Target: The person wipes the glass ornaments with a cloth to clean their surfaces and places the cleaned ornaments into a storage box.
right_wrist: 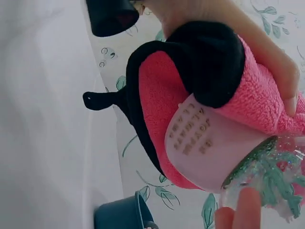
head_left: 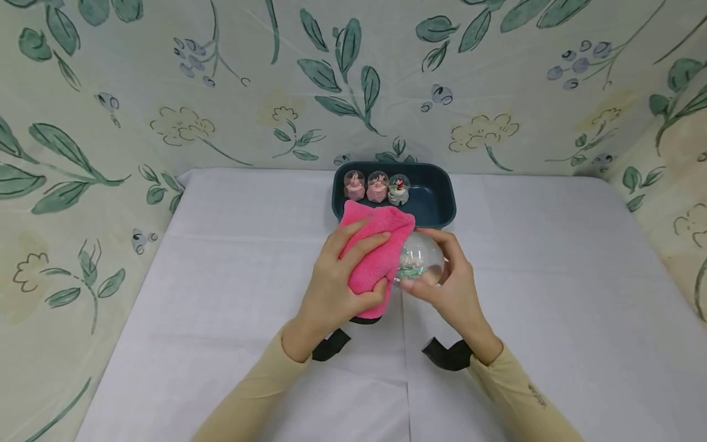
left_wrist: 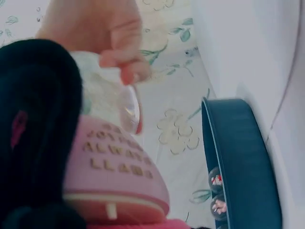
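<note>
A large snow globe (head_left: pixel 424 255) with a clear dome is held on its side above the table, between both hands. Its pink base (right_wrist: pixel 205 143) carries raised gold lettering, also seen in the left wrist view. My left hand (head_left: pixel 337 276) grips a fluffy pink cloth (head_left: pixel 381 245) with black edging, wrapped partly around the base. Bent fingers and thumb of my right hand (head_left: pixel 455 294) hold the glass dome from the right. Inside the dome are green and whitish figures and glitter. The cloth hides part of the globe in the head view.
Behind the hands stands a dark blue tray (head_left: pixel 433 190). On its left side sit two small pink snow globes (head_left: pixel 378 186) and a white one (head_left: pixel 399 189) with a red figure. A white cloth covers the table (head_left: pixel 221 294); a leaf-patterned curtain (head_left: pixel 221 110) hangs behind.
</note>
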Demonstrator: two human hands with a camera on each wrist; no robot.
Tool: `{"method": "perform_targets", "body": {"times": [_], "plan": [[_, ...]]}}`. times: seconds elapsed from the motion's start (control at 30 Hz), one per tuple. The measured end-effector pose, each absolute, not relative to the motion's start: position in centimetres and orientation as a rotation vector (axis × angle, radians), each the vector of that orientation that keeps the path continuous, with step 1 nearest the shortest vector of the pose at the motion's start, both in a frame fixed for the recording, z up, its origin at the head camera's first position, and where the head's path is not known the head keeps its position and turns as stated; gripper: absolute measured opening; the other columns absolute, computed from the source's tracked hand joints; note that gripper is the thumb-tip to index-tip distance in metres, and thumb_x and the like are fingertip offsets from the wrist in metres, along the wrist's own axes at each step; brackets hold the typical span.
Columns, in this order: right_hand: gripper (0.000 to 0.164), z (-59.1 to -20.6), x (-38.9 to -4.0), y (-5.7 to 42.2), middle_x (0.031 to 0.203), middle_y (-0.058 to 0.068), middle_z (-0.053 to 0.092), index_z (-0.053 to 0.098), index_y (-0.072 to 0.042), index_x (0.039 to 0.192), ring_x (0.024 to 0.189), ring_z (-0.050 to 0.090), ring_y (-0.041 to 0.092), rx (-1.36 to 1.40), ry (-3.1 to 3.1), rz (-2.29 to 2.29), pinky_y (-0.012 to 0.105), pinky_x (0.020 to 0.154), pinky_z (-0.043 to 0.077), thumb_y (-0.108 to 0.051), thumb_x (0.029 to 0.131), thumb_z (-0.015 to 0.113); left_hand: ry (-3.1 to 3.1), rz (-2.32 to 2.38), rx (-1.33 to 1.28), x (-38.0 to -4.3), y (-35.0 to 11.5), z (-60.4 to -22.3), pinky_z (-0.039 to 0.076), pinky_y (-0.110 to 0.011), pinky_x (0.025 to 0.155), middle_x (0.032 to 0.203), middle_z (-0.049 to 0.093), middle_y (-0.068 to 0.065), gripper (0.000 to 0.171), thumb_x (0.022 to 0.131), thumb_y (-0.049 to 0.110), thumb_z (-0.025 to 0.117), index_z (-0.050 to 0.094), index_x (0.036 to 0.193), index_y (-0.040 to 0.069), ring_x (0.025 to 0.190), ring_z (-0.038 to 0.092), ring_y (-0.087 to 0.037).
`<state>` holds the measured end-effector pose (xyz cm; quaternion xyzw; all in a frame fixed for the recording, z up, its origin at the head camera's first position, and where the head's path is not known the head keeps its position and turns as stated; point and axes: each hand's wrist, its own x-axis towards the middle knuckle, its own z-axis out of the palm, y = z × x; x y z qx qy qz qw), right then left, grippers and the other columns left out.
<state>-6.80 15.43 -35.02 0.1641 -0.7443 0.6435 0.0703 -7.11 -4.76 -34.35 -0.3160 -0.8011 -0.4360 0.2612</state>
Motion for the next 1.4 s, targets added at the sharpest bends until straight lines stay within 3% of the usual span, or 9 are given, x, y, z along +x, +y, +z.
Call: {"method": "perform_targets", "body": {"times": [0.17,0.4,0.5,0.63,0.8,0.93,1.13,1.3,1.4], "plan": [[0.068,-34.4,-6.5,15.2,0.132,0.014,0.040,0.035,-0.006,0.139,0.097,0.055,0.032,0.327,-2.356,2.107,0.034,0.065,0.057,-0.004,0.080,0.068,-2.192,-1.257,-0.814,-7.3,-4.8,-34.5,0.053,-0.035,0.081,0.134,0.048,-0.009,0.059,0.068,0.016,0.078,0.061,0.124,0.012,0.123,0.043,-0.023],[0.101,-34.1,-6.9,16.4,0.137,0.014,0.042,0.032,-0.009,0.146,0.097,0.058,0.025,0.857,-2.412,1.541,0.029,0.066,0.056,0.002,0.062,0.087,-2.164,-1.667,-0.759,-8.2,-6.4,-33.7,0.055,-0.036,0.077,0.134,0.047,0.000,0.056,0.070,0.012,0.073,0.062,0.125,0.013,0.123,0.042,-0.017],[0.097,-34.1,-7.3,16.6,0.133,0.015,0.045,0.035,-0.005,0.143,0.108,0.051,0.021,0.971,-2.339,1.369,0.024,0.075,0.053,-0.023,0.064,0.089,-2.170,-1.677,-0.803,-8.2,-6.6,-33.5,0.055,-0.035,0.076,0.134,0.048,0.000,0.056,0.071,0.015,0.072,0.061,0.126,0.013,0.123,0.043,-0.018],[0.087,-34.2,-7.6,16.6,0.128,0.013,0.049,0.042,-0.003,0.139,0.104,0.052,0.018,1.016,-2.257,1.412,0.020,0.076,0.051,-0.048,0.072,0.077,-2.172,-1.645,-0.840,-7.9,-6.4,-33.5,0.055,-0.033,0.075,0.131,0.049,-0.003,0.056,0.071,0.015,0.072,0.060,0.126,0.013,0.118,0.046,-0.018],[0.082,-34.5,-7.2,15.8,0.124,0.013,0.053,0.046,-0.001,0.135,0.097,0.056,0.022,0.824,-2.186,1.654,0.022,0.069,0.054,-0.018,0.067,0.087,-2.171,-1.457,-0.828,-7.3,-5.7,-33.8,0.055,-0.033,0.078,0.132,0.047,-0.007,0.059,0.069,0.014,0.074,0.059,0.126,0.013,0.121,0.043,-0.019],[0.073,-34.1,-6.7,15.1,0.126,0.013,0.052,0.048,-0.006,0.135,0.096,0.059,0.025,0.542,-2.224,1.845,0.028,0.063,0.056,0.003,0.069,0.077,-2.163,-1.239,-0.798,-6.8,-5.0,-34.0,0.054,-0.036,0.081,0.133,0.048,-0.010,0.062,0.067,0.015,0.078,0.059,0.126,0.013,0.122,0.043,-0.023],[0.068,-33.4,-6.6,15.1,0.123,0.013,0.048,0.041,-0.009,0.139,0.081,0.065,0.025,0.324,-2.393,2.061,0.034,0.061,0.057,-0.004,0.079,0.072,-2.168,-1.197,-0.735,-6.5,-4.9,-34.2,0.054,-0.037,0.081,0.133,0.048,-0.010,0.060,0.067,0.015,0.079,0.061,0.124,0.013,0.122,0.044,-0.024],[0.092,-33.1,-6.4,16.0,0.138,0.011,0.037,0.030,-0.018,0.146,0.087,0.063,0.029,0.593,-2.533,1.901,0.033,0.067,0.057,0.001,0.071,0.080,-2.158,-1.424,-0.705,-7.3,-5.9,-33.5,0.055,-0.034,0.077,0.130,0.050,-0.005,0.058,0.069,0.012,0.076,0.061,0.125,0.014,0.120,0.044,-0.017],[0.097,-33.2,-6.5,16.3,0.133,0.014,0.045,0.033,-0.014,0.144,0.094,0.062,0.026,0.767,-2.523,1.561,0.031,0.066,0.056,-0.003,0.064,0.087,-2.143,-1.534,-0.719,-7.7,-6.3,-33.0,0.055,-0.034,0.075,0.129,0.050,-0.003,0.059,0.069,0.013,0.074,0.061,0.126,0.013,0.119,0.045,-0.016]]}}
